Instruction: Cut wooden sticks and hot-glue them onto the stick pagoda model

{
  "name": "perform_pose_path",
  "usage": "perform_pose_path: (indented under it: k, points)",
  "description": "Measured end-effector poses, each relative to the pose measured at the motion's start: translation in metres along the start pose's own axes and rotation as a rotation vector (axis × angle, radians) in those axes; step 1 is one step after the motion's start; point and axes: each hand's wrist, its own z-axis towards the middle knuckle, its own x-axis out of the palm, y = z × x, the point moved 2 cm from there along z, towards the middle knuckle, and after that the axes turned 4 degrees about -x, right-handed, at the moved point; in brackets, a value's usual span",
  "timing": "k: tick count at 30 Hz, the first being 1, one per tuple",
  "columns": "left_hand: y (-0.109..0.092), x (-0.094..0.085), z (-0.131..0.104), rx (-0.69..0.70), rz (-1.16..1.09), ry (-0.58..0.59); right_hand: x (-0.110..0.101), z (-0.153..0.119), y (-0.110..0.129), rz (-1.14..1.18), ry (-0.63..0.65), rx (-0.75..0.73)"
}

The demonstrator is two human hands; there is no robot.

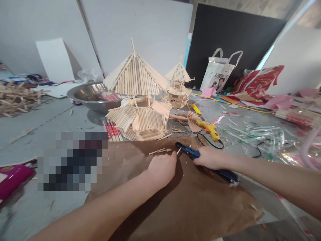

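Observation:
Pinched in the fingers of my left hand [162, 167] is a short thin wooden stick [179, 151]. Its far end lies at the dark jaws of a blue hand cutter [188, 150]. My right hand [213, 158] is wrapped round the cutter's handles, which stick out under the wrist. Whether the jaws touch the stick I cannot tell. Several cut sticks [164, 151] lie just beyond my left hand on a brown paper sheet [195, 207]. Behind them stands a pavilion model [139, 115] built of wooden sticks.
A smaller stick pavilion [177, 92] stands behind the large one. To its left sits a metal bowl [87, 97]. A yellow glue gun [209, 129] with a black cord lies right of centre. Clear plastic wrappers [260, 135] spread at the right, and a wood pile [18, 98] lies far left.

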Motion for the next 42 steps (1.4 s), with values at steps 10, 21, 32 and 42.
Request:
perform_pose_path:
  k: [10, 21, 32, 42]
  points:
    - [0.001, 0.002, 0.0, 0.002, 0.016, -0.037, 0.003, 0.002, -0.001, -0.075, -0.042, 0.001]
    - [0.003, 0.005, -0.002, -0.042, -0.033, -0.051, 0.008, -0.002, -0.001, -0.264, -0.267, -0.038]
    - [0.013, -0.016, -0.008, 0.074, -0.731, -0.236, 0.008, -0.045, 0.019, -0.263, -0.526, -0.057]
    - [0.006, -0.02, -0.013, 0.168, -0.738, -0.317, 0.001, -0.051, 0.015, -0.126, -0.543, -0.135]
